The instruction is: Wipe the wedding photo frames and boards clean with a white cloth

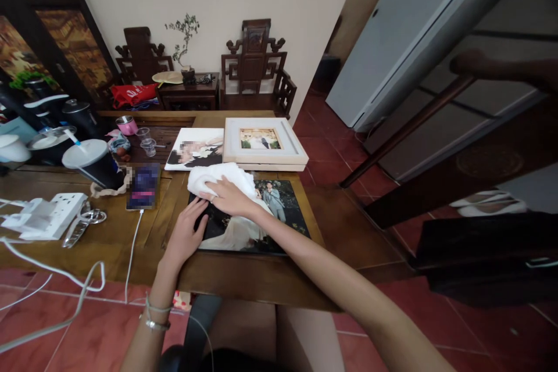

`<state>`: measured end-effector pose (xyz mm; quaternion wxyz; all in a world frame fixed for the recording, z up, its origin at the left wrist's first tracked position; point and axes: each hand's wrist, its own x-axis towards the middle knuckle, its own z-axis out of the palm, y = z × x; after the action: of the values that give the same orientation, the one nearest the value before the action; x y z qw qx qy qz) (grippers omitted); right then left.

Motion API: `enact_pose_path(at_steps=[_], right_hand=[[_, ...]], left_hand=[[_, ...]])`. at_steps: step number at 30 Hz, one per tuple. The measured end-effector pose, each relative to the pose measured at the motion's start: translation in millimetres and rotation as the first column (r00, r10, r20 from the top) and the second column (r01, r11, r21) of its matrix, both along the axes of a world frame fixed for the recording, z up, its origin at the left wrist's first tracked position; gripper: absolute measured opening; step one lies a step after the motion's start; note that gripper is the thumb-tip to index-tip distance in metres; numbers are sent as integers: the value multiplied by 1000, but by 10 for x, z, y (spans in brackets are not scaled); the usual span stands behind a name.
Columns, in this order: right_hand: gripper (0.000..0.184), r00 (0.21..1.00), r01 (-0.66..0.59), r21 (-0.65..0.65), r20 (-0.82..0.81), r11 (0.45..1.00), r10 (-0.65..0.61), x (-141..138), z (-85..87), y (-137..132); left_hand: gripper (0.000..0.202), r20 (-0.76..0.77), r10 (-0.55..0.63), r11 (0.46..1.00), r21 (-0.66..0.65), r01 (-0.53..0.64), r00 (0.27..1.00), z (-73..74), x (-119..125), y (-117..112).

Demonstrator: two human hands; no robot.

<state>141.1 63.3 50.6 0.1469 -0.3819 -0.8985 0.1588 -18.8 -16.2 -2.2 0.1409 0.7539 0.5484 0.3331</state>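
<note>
A dark photo panel [288,215] with a person in a grey suit and a pale gown lies flat on the wooden table. On its upper left part is a bunched white cloth [238,177], gripped from above by my right hand [229,197], whose arm crosses over the picture. My left hand [188,229] rests at the panel's left edge with its fingers stretched out. Cloth and arm hide part of the picture. Just behind stand a black-and-white photo print [196,148] and a white-framed photo [261,139], lying side by side.
To the left are a phone [143,186] on a charging cable, a lidded drink cup [91,160], a white power strip [56,215] and small clear cups [148,146]. Carved chairs [256,64] stand beyond the table; a wooden rail [410,122] is at the right.
</note>
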Motion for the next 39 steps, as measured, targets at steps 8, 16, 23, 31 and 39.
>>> enact_pose_path(at_steps=[8, 16, 23, 31, 39], right_hand=[[45, 990, 131, -91, -42, 987, -135, 862, -393, 82], [21, 987, 158, 4, 19, 987, -158, 1523, -296, -259], [24, 991, -129, -10, 45, 992, 129, 1244, -109, -1383], [27, 998, 59, -129, -27, 990, -63, 1414, -69, -907], [33, 969, 233, -138, -47, 963, -242, 1405, -113, -126]], left_hand=[[38, 23, -21, 1000, -4, 21, 1000, 46, 17, -25], [37, 24, -13, 1000, 10, 13, 1000, 31, 14, -17], [37, 20, -17, 999, 33, 16, 1000, 41, 19, -33], [38, 4, -34, 998, 47, 34, 999, -31, -12, 3], [38, -14, -19, 1000, 24, 19, 1000, 24, -2, -4]])
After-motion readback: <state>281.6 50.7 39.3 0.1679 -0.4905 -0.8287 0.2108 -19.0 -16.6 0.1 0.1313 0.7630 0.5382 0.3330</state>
